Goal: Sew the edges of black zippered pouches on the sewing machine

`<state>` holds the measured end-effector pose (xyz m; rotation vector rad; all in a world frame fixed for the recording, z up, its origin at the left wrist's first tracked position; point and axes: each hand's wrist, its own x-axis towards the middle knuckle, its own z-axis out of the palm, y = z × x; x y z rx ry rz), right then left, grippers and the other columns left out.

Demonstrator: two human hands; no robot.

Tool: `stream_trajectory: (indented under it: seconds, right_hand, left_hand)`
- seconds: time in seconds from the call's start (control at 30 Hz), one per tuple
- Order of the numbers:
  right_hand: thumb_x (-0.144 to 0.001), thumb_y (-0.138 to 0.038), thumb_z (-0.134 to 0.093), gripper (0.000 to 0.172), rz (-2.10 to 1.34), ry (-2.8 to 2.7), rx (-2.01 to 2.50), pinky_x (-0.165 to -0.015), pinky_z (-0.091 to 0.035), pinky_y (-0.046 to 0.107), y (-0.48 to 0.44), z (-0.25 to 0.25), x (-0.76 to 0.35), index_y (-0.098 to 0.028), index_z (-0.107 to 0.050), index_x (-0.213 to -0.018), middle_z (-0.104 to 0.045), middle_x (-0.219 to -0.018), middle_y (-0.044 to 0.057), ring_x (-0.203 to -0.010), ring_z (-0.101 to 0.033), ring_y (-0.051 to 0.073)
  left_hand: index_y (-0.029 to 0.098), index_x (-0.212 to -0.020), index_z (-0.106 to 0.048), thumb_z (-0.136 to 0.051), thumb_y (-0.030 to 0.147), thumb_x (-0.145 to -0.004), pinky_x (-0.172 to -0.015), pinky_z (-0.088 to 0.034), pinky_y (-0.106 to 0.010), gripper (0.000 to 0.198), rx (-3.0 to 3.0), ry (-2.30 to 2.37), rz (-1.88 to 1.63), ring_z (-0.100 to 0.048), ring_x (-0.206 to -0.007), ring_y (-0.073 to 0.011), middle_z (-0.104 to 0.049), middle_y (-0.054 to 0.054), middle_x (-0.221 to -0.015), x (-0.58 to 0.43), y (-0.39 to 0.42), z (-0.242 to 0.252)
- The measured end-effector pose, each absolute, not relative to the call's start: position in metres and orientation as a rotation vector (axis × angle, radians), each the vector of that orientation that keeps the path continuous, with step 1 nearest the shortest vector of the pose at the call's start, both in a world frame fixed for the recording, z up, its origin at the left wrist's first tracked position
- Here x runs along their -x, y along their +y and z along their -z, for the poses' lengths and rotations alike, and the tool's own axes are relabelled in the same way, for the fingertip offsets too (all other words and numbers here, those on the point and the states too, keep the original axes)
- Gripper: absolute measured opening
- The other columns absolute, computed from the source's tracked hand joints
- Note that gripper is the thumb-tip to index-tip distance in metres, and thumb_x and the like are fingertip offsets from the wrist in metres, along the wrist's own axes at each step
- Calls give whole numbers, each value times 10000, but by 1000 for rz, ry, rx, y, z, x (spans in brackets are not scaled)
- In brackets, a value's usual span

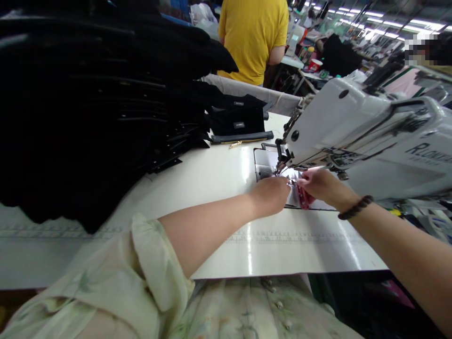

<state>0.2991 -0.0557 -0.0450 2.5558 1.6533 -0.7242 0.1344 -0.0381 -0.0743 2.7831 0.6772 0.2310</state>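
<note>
Both of my hands are at the needle area of a white sewing machine. My left hand is closed, its fingertips bent in beside the presser foot; what they pinch is too small and hidden to name. Just to the right, my right hand has its thumb and fingers pressed together near the needle plate. Whatever it holds cannot be made out. A red object lies directly under the right fingers, its kind unclear. Small pale bits show between the two hands.
A large heap of black fabric pieces covers the left of the white table. Behind lie black pieces with small labels and a dark strip with a gold zipper. A person in a yellow shirt is beyond the table.
</note>
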Motion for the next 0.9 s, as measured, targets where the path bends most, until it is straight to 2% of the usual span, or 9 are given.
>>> stream_trajectory:
  seconds: [0.23,0.37,0.47,0.6,0.7,0.8,0.9]
  right_hand:
    - [-983,-367,-529,257,1409,1397,-2734,-650,-547,282,-55,40,-287,-126,-617,-973,-633,-813,15,-683,-611,109]
    - [-993,-374,-508,272,1567,1423,-2708,-674,-547,286,-52,45,-291,-133,-624,-944,-642,-821,20,-692,-611,107]
    - [-994,-431,-492,336,1565,1560,-2639,-674,-543,290,-54,50,-301,-138,-623,-893,-636,-768,11,-660,-604,105]
    - [-975,-476,-494,411,1352,1868,-2494,-609,-513,281,-64,49,-327,-148,-588,-746,-589,-631,-10,-571,-569,106]
    - [-899,-422,-568,336,953,2169,-2414,-589,-470,296,-71,41,-347,-166,-579,-682,-560,-559,-6,-522,-526,127]
    - [-833,-446,-585,287,521,2439,-2313,-715,-471,376,-71,33,-358,-180,-658,-751,-646,-685,77,-687,-595,214]
    - [-863,-557,-490,425,304,2606,-2173,-841,-459,453,-62,33,-361,-192,-704,-819,-703,-874,128,-881,-629,301]
  left_hand:
    - [68,-1012,-679,-454,118,-944,-899,-538,-345,240,-2736,713,-216,-667,-1011,-233,-674,-152,-1134,-133,-40,67]
    - [69,-1067,-680,-449,115,-948,-909,-538,-364,264,-2741,725,-207,-666,-1032,-250,-672,-145,-1163,-130,-41,64]
    - [70,-1045,-689,-460,105,-941,-928,-535,-361,253,-2752,732,-219,-665,-1047,-245,-678,-149,-1168,-129,-41,64]
    - [90,-1007,-702,-460,104,-947,-977,-518,-347,249,-2757,743,-250,-644,-1116,-227,-677,-145,-1205,-127,-41,67]
    - [102,-948,-710,-486,100,-937,-985,-514,-327,225,-2757,758,-253,-626,-1155,-219,-686,-134,-1201,-126,-40,68]
    - [103,-958,-711,-464,89,-944,-997,-509,-319,249,-2752,755,-254,-615,-1177,-207,-688,-121,-1216,-127,-39,66]
    - [90,-1070,-697,-450,89,-953,-1036,-492,-326,274,-2710,775,-257,-614,-1190,-203,-660,-115,-1284,-127,-39,63]
